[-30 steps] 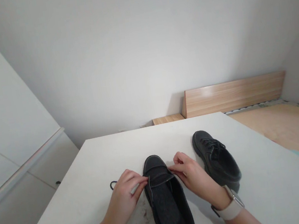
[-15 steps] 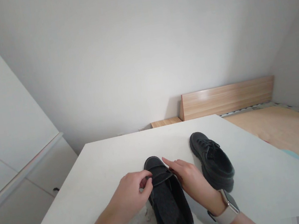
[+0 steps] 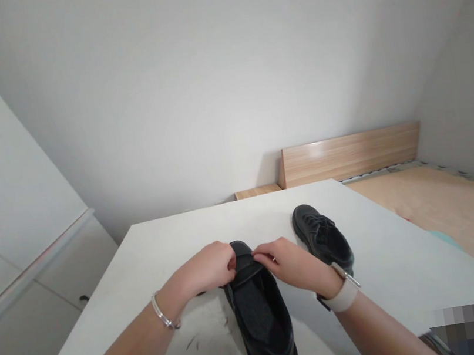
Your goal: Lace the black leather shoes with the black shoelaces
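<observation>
A black shoe (image 3: pixel 259 322) lies sole down in front of me, toe pointing away, its opening facing up. No laces show across its front. My left hand (image 3: pixel 214 265) is closed at the left side of the shoe's upper, near the toe; its fingertips are partly hidden. On the other side, my right hand (image 3: pixel 292 263) pinches the upper by the tongue with thumb and fingers. A second black shoe (image 3: pixel 323 239), laced, stands to the right beyond my right wrist.
Both shoes rest on a white table (image 3: pixel 169 235), which has dark smudges (image 3: pixel 209 348) left of the nearer shoe. Behind it are a wooden headboard (image 3: pixel 349 156) and a bed base (image 3: pixel 435 195). White cabinets (image 3: pixel 30 315) line the left.
My left hand has moved up toward the toe and turned, its fingers now curled in. My right hand has closed into a pinch at the upper. The view has shifted slightly.
</observation>
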Demonstrator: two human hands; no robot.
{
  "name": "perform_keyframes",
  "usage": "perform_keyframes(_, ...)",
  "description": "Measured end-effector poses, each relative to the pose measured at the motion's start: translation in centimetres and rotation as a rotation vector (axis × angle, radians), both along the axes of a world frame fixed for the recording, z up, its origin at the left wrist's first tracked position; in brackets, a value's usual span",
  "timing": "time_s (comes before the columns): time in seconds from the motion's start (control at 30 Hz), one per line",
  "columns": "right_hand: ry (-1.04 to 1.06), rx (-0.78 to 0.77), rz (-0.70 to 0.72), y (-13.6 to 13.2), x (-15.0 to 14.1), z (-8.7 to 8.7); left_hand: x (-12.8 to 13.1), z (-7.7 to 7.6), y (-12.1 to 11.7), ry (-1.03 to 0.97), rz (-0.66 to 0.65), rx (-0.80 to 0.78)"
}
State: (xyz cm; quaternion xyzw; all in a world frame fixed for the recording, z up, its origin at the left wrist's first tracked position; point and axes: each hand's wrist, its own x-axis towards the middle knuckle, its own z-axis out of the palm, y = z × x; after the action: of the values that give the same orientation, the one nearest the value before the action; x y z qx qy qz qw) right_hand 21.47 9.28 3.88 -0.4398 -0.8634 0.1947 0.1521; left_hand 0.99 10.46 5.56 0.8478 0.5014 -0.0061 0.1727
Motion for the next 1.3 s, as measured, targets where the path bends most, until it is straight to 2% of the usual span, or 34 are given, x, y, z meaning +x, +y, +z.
perform_keyframes(0.1, -0.173, 0.019, 0.052, 0.6, -0.3, 1.1, 0.4, 0.3, 0.0, 0.075, -0.021, 0.001)
perform_keyframes(0.23, -0.302, 0.007, 0.099, 1.3, -1.3, 2.4, 1.1, 0.8, -0.4, 0.139, -0.017, 0.030)
perform_keyframes(0.4, -0.475, 0.006, 0.088, 1.3, -3.4, 3.5, 1.3, 0.8, -0.5, 0.171, -0.006, 0.045)
perform_keyframes(0.6, -0.518, 0.077, -0.014, 0.8, -4.8, 3.1, 0.9, -0.1, -0.2, 0.151, 0.015, 0.081)
perform_keyframes(0.77, -0.449, 0.142, -0.012, 0.7, -4.3, 2.1, 0.7, -0.6, -0.9, 0.044, 0.059, 0.153)
perform_keyframes(0.93, -0.230, 0.193, -0.056, 0.8, -4.0, 1.0, 0.4, -0.3, -1.6, -0.214, 0.106, 0.225)
perform_keyframes(1.0, -0.046, 0.162, -0.103, 0.6, -3.9, 0.7, 0.2, 0.1, -1.9, -0.329, 0.133, 0.238)
perform_keyframes(1.07, 0.351, 0.016, -0.104, 0.2, -3.9, 0.6, -0.1, 0.5, -2.1, -0.467, 0.163, 0.250)
perform_keyframes(1.13, 0.813, -0.193, -0.060, -0.4, -4.0, 0.6, -0.4, 0.7, -2.5, -0.660, 0.196, 0.253)
perform_keyframes(1.17, 0.980, -0.281, -0.040, -0.7, -4.0, 0.6, -0.4, 0.7, -2.6, -0.765, 0.215, 0.249)
perform_keyframes(1.23, 1.110, -0.369, -0.026, -1.2, -4.0, 0.7, -0.4, 0.7, -2.9, -0.941, 0.255, 0.229)
perform_keyframes(1.3, 1.121, -0.405, -0.040, -1.5, -4.0, 0.9, -0.3, 0.6, -3.2, -1.025, 0.281, 0.212)
